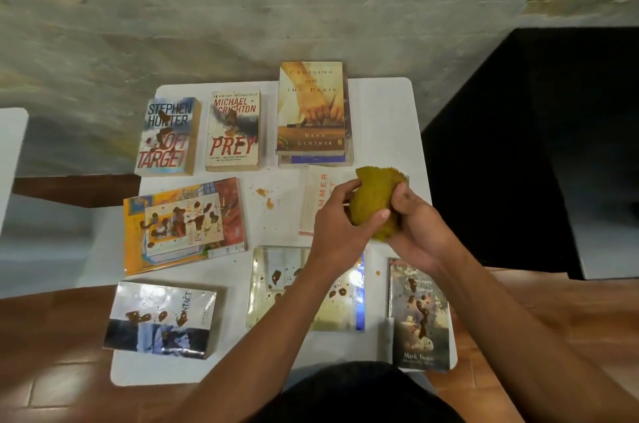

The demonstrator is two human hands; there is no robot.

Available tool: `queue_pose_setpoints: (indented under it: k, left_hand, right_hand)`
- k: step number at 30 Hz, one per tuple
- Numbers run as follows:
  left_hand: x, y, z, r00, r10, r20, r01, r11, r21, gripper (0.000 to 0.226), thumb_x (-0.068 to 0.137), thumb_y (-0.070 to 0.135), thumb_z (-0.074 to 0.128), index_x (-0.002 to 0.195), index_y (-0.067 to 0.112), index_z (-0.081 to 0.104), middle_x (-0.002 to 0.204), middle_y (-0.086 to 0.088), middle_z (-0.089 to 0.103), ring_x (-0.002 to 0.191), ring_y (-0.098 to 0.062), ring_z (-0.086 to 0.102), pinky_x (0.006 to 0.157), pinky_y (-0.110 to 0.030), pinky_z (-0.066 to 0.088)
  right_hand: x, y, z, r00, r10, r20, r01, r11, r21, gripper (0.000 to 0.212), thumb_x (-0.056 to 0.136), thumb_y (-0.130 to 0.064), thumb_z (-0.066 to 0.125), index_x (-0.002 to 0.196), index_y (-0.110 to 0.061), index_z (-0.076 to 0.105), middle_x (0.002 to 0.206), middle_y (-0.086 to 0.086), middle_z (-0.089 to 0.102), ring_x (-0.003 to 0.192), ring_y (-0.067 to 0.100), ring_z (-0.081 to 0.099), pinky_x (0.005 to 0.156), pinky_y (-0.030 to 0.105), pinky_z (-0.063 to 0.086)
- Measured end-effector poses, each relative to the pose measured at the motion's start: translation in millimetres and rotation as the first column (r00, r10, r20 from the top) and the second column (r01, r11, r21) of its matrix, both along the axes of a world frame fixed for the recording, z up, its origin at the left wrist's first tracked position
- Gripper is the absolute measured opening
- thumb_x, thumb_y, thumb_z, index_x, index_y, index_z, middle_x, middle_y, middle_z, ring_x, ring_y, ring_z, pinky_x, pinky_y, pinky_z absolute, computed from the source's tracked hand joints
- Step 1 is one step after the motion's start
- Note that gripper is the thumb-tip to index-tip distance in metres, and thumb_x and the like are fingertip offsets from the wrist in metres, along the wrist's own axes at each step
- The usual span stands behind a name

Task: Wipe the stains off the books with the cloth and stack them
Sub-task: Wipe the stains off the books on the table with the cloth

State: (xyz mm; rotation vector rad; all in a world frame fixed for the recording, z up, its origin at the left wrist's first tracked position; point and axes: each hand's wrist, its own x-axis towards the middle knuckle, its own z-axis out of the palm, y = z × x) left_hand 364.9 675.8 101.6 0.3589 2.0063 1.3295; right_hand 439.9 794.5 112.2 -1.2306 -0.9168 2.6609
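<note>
Both hands hold a bunched yellow cloth (371,198) above a pale book with orange lettering (316,201). My left hand (340,222) grips the cloth's left side and my right hand (416,225) grips its right side. At the back right, a tan "Crossing on the Paris" book (311,108) lies on top of another book. Brown stains mark "Soft Target" (166,139), "Prey" (233,130), a large orange book (185,223), "Contact" (160,319), a glossy book (276,287) under my left forearm, and the Mark Twain book (420,315).
All the books lie on a small white table (377,101). Brown smears (266,198) spot its middle. A rough grey wall rises behind, a dark block (536,146) stands to the right, and wooden floor (52,336) surrounds the table.
</note>
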Motion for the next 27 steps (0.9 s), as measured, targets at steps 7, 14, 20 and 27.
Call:
queue_pose_setpoints:
  k: [7,14,20,27]
  left_hand:
    - [5.5,-2.1,-17.6,0.996,-0.046,-0.081,0.038,0.994,-0.099,0.054,0.090,0.050,0.068,0.138,0.028,0.054,0.133,0.003,0.048,0.122,-0.014,0.050,0.104,-0.035,0.047]
    - [-26.3,-42.0,-56.0,0.902,-0.252,-0.351,0.037,0.855,-0.518,0.053,0.102,0.026,0.055,0.150,0.012,0.039,0.149,-0.010,0.043,0.131,-0.031,0.044,0.104,-0.047,0.041]
    - [-42.9,-40.1,-59.2,0.894,-0.370,-0.254,0.151,0.780,-0.607,0.057,0.105,0.031,0.048,0.156,0.015,0.027,0.148,-0.008,0.042,0.134,-0.026,0.041,0.110,-0.044,0.029]
    - [-55.6,-43.9,-58.8,0.896,-0.374,-0.239,0.169,0.786,-0.595,0.050,0.107,0.025,0.045,0.155,0.018,0.033,0.148,-0.005,0.046,0.134,-0.023,0.044,0.107,-0.039,0.025]
  right_hand:
    - [2.9,7.8,-15.3,0.985,-0.116,0.131,0.071,0.949,0.308,0.025,0.100,-0.023,0.054,0.119,-0.009,0.062,0.111,0.011,0.072,0.101,0.024,0.071,0.080,0.036,0.059]
    - [26.8,35.5,-41.5,0.816,-0.192,0.545,-0.477,0.311,0.822,0.026,0.096,-0.035,0.063,0.121,-0.028,0.057,0.096,-0.017,0.054,0.084,0.004,0.057,0.071,0.011,0.042]
    - [11.4,33.6,-64.6,0.752,-0.127,0.647,-0.633,0.133,0.762,0.034,0.098,-0.031,0.061,0.124,-0.010,0.063,0.107,-0.001,0.046,0.092,0.016,0.051,0.087,0.032,0.052]
    - [-21.3,24.9,-64.9,0.694,-0.177,0.698,-0.696,0.083,0.713,0.033,0.099,-0.030,0.058,0.121,-0.005,0.064,0.100,0.007,0.045,0.080,0.018,0.044,0.076,0.027,0.040]
